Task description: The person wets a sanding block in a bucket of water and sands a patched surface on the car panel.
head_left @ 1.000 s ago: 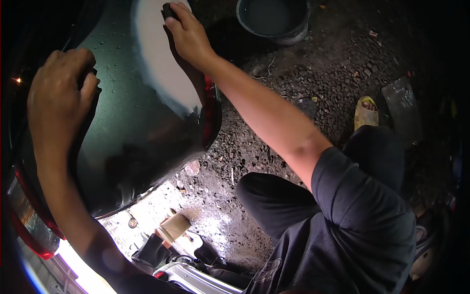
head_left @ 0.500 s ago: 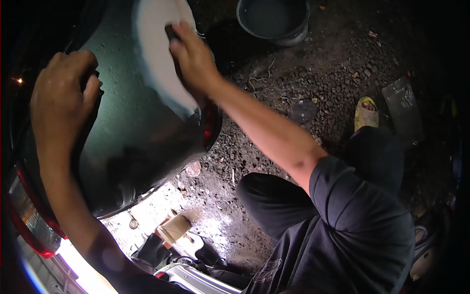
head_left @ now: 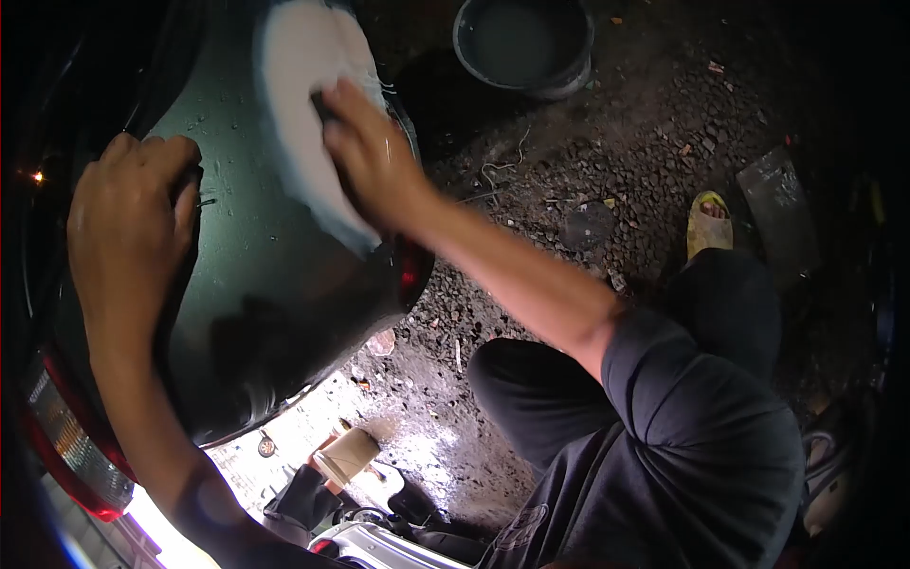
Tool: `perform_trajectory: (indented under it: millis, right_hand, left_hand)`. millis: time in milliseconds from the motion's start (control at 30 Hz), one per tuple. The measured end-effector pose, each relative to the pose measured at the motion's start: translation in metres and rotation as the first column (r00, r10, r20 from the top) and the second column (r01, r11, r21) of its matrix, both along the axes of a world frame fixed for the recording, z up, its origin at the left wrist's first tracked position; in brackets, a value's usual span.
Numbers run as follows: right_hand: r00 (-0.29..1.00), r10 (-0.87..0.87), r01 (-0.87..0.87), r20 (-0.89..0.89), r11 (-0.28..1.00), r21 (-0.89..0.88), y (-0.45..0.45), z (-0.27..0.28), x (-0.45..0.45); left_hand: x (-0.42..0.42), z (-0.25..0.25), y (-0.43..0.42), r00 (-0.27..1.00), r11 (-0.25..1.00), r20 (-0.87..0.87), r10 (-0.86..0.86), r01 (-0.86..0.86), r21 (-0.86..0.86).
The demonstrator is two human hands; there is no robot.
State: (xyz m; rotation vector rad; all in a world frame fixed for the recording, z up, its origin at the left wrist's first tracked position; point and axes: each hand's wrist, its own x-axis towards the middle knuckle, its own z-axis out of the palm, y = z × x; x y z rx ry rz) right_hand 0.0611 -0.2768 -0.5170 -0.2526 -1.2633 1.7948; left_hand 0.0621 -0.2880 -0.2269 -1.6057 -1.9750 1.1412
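My right hand (head_left: 379,156) is closed around a dark block (head_left: 321,106), mostly hidden by the fingers. It lies against a large white filler patch (head_left: 308,57) on a dark green car panel (head_left: 256,313). Water drops dot the panel beside the patch. At the left, my left hand (head_left: 133,213) is curled on the car's surface, fingers bent under. A thin dark tip shows beside its thumb; what the fingers hold, if anything, is hidden.
A dark bucket (head_left: 578,81) with liquid stands on gravel beyond the car. Tail lights (head_left: 81,441) sit on the car's corners. Below the panel, a bright light shines on a beige container (head_left: 347,457). A flat grey sheet (head_left: 779,213) lies near my yellow sandal (head_left: 709,237).
My right hand has slid slightly down the white patch with the dark block. The view has shifted a little; my left hand stays on the car.
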Motion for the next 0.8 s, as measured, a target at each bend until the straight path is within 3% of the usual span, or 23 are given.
perform_trajectory:
  millis: [67, 133, 200, 267, 367, 433, 500, 600, 633, 733, 800]
  right_hand:
    - [0.996, 0.087, -0.088, 0.011, 0.989, 0.115, -0.037, 0.013, 0.064]
    - [0.997, 0.062, -0.054, -0.037, 0.981, 0.187, -0.029, 0.003, 0.048]
    - [0.996, -0.064, 0.071, -0.063, 0.99, 0.124, 0.007, 0.0, -0.01]
    - [0.998, 0.053, -0.052, -0.039, 0.998, 0.027, 0.062, 0.007, -0.063]
    - [0.995, 0.098, -0.098, 0.002, 0.995, -0.005, 0.073, 0.02, -0.061]
    - [0.995, -0.094, 0.097, -0.032, 0.987, 0.131, 0.017, 0.017, -0.015]
    - [0.996, 0.091, -0.094, 0.025, 0.985, 0.145, -0.03, 0.026, 0.056]
    - [0.998, 0.061, -0.056, -0.019, 0.973, 0.226, -0.018, 0.014, 0.038]
    - [0.996, -0.028, 0.043, -0.085, 0.983, 0.176, -0.002, 0.01, 0.006]
    - [0.999, 0.006, -0.005, -0.04, 1.0, 0.021, 0.063, 0.006, -0.071]
    - [0.992, 0.122, -0.124, -0.037, 0.992, -0.036, 0.075, 0.017, -0.064]
  left_hand:
    - [-0.004, -0.001, -0.001, 1.0, 1.0, 0.014, 0.003, -0.003, -0.031]
    - [-0.002, -0.001, -0.001, 0.999, 0.998, -0.026, -0.045, 0.044, -0.053]
    - [0.0, 0.0, -0.002, 0.998, 0.996, -0.035, -0.058, 0.056, -0.066]
    - [0.003, 0.0, -0.001, 0.999, 0.997, -0.019, -0.04, 0.039, -0.061]
    - [0.001, 0.0, -0.002, 0.999, 0.997, -0.02, -0.033, 0.032, -0.068]
    - [0.001, -0.001, 0.0, 0.999, 0.998, -0.028, 0.015, -0.016, -0.063]
    - [0.001, -0.001, 0.0, 0.999, 0.998, -0.029, 0.025, -0.027, -0.065]
    - [-0.001, -0.001, 0.0, 1.0, 0.997, -0.022, -0.009, 0.007, -0.072]
    - [-0.001, 0.0, 0.0, 1.0, 0.997, -0.019, -0.01, 0.009, -0.075]
    - [-0.002, 0.001, -0.002, 1.0, 0.999, -0.009, -0.008, 0.008, -0.051]
    - [0.0, 0.002, -0.003, 1.0, 0.999, -0.01, -0.003, 0.003, -0.047]
